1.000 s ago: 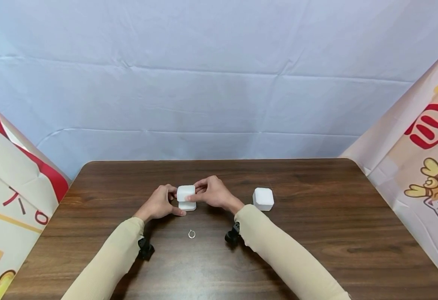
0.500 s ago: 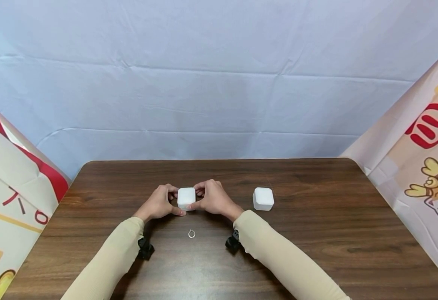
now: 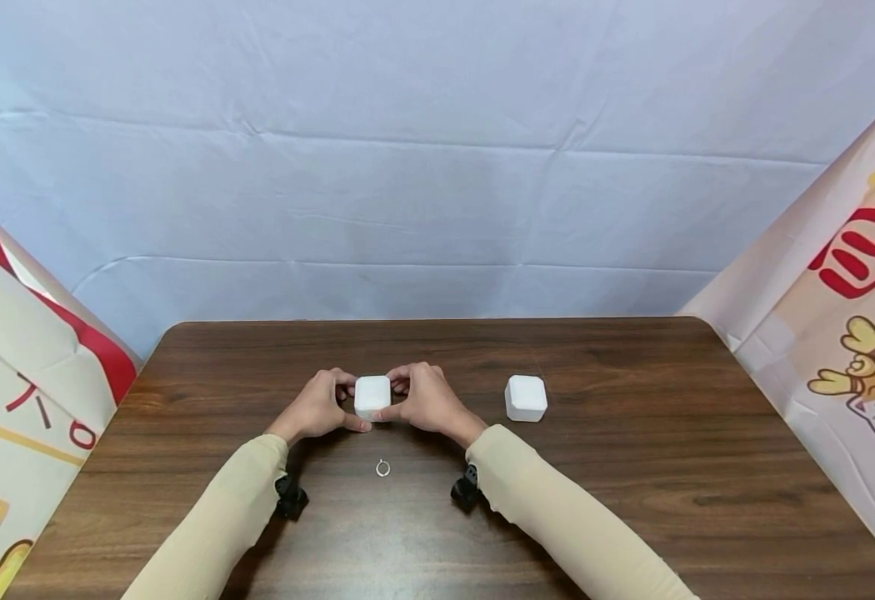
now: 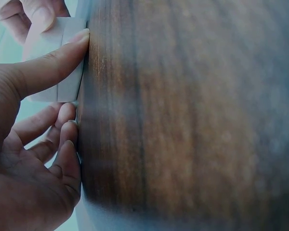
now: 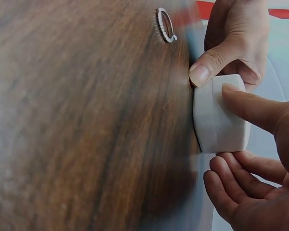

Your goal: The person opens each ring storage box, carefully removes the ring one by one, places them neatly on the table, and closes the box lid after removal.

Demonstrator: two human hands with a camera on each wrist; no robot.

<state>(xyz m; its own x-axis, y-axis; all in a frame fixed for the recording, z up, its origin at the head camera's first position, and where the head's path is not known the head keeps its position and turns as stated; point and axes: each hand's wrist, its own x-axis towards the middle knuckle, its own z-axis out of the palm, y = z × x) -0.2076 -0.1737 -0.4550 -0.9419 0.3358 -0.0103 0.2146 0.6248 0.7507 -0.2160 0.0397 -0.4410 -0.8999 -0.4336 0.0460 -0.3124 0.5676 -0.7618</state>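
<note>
A small white lidded box (image 3: pixel 372 395) stands on the table, its lid seated on the base with a seam visible in the wrist views. My left hand (image 3: pixel 321 406) holds the base low down, its thumb (image 5: pixel 202 73) against the near side by the tabletop. From the other side my right hand (image 3: pixel 428 400) grips the lid, thumb (image 5: pixel 245 103) on the near face and fingers behind. The inside of the box is hidden. Nearer to me lies a silver ring (image 5: pixel 159 19) with a small knob on its band, touched by neither hand.
A second white box (image 3: pixel 526 397), similar in size, stands to the right of my right forearm. The brown wooden table (image 3: pixel 670 467) has rounded far corners. A pale cloth (image 3: pixel 437 200) hangs behind it, with printed cloths at both sides.
A second ago the right hand held the lid raised and tilted back above the base. The lid came down onto the base. The left hand and the ring stayed in place.
</note>
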